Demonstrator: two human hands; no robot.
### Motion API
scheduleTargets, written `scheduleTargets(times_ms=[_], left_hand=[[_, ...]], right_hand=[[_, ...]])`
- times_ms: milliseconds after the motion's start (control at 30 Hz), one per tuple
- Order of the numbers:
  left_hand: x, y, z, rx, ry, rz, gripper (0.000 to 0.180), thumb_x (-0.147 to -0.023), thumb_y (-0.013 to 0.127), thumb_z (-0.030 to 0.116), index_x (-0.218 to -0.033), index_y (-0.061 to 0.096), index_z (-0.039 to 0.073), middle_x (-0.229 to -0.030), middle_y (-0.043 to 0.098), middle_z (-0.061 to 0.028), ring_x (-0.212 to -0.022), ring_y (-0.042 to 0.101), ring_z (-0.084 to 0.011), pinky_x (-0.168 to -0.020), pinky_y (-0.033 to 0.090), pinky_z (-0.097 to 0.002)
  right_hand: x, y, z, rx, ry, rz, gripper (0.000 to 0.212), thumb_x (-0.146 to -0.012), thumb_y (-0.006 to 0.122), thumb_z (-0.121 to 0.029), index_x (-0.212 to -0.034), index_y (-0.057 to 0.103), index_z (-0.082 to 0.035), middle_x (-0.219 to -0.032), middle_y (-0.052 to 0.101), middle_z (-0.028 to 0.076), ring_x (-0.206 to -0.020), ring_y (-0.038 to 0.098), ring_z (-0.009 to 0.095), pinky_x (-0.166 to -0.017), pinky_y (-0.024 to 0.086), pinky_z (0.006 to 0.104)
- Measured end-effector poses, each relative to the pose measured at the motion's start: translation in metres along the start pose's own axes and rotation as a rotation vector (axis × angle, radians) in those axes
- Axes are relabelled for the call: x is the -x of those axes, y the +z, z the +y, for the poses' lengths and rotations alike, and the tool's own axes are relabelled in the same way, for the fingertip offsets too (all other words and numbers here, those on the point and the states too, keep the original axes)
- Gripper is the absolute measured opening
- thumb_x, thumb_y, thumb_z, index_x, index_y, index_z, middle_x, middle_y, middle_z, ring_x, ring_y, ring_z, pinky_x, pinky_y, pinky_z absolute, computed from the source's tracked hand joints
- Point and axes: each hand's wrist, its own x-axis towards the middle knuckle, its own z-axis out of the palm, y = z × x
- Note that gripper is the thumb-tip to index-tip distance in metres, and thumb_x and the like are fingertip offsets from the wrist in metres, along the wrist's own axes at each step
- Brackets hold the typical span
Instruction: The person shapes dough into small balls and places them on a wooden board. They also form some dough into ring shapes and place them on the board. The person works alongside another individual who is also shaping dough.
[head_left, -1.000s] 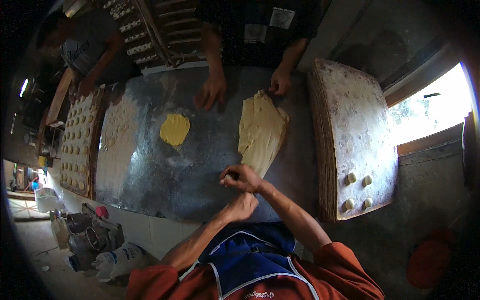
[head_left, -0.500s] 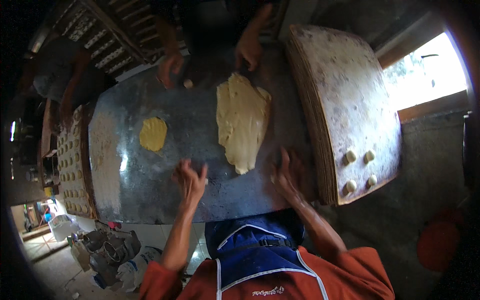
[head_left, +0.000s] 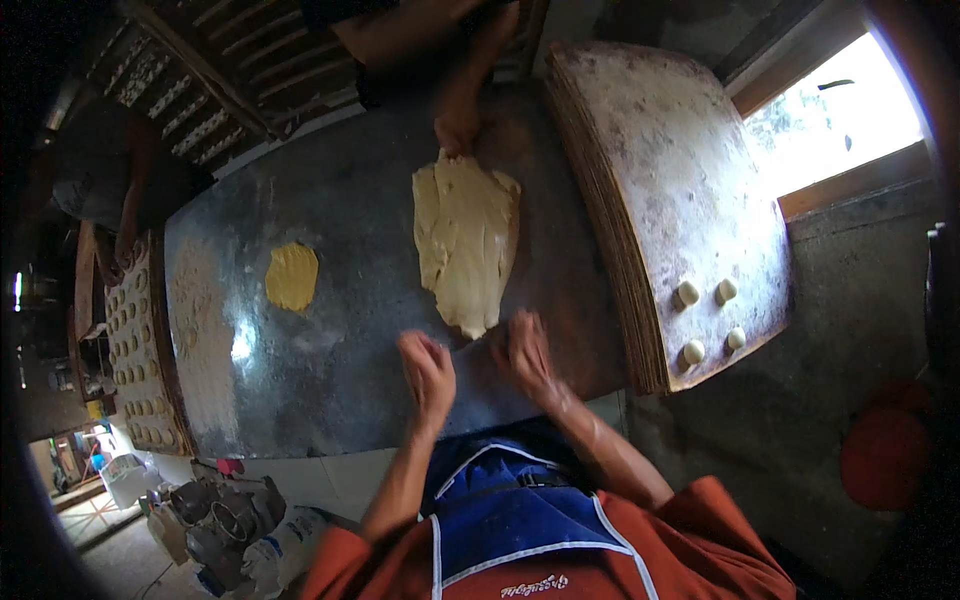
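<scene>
A large, flat slab of pale dough lies on the dark metal worktable, narrowing toward me. My left hand hovers over the near edge of the table, left of the dough's tip, with its fingers curled in. My right hand is just right of that tip, fingers bent and drawn together; whether it touches the dough I cannot tell. What either hand holds, if anything, is hidden. At the slab's far end, a co-worker's hand presses on or grips the dough. A flattened yellow mass lies farther left.
A tall stack of trays stands at the table's right end, several small dough balls on its top. On the left, another tray carries rows of dough balls, with a second person's arm over it. Pots sit low at left.
Both my hands have moved inward, closer to each other and the dough's near tip, their fingers closing. One of the co-worker's hands has come to the dough's far end; the other arm has swung across.
</scene>
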Motion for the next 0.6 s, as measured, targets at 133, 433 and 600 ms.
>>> scheduleTargets(times_ms=[133, 433, 600], left_hand=[[0.021, -0.053, -0.03, -0.045, -0.025, -0.256, 0.037, -0.089, 0.074, 0.007, -0.105, 0.042, -0.001, -0.094, 0.047, -0.0176, -0.086, 0.052, -0.0355, -0.078, 0.044, -0.0462], [0.035, -0.037, -0.013, -0.057, 0.074, -0.205, 0.028, -0.092, 0.068, 0.006, -0.104, 0.044, -0.003, -0.098, 0.05, -0.0188, -0.09, 0.054, -0.0356, -0.081, 0.044, -0.0478], [-0.029, -0.026, -0.031, -0.193, -0.162, 0.015, 0.03, -0.092, 0.069, 0.005, -0.107, 0.044, -0.002, -0.1, 0.05, -0.0196, -0.091, 0.053, -0.0353, -0.08, 0.044, -0.0487]], right_hand=[[-0.005, -0.004, 0.021, 0.079, -0.069, 0.162, 0.037, -0.11, 0.044, -0.031, -0.134, 0.051, -0.005, -0.118, 0.062, 0.017, -0.112, 0.06, 0.036, -0.103, 0.046, 0.0505], [0.042, -0.02, 0.029, -0.161, 0.01, -0.055, 0.052, -0.099, 0.059, -0.012, -0.143, 0.037, 0.004, -0.109, 0.062, 0.02, -0.094, 0.064, 0.034, -0.085, 0.053, 0.0497], [-0.014, -0.045, 0.04, 0.551, -0.409, -0.023, 0.059, -0.098, 0.063, -0.011, -0.145, 0.032, 0.009, -0.104, 0.064, 0.021, -0.092, 0.065, 0.035, -0.081, 0.054, 0.0495]])
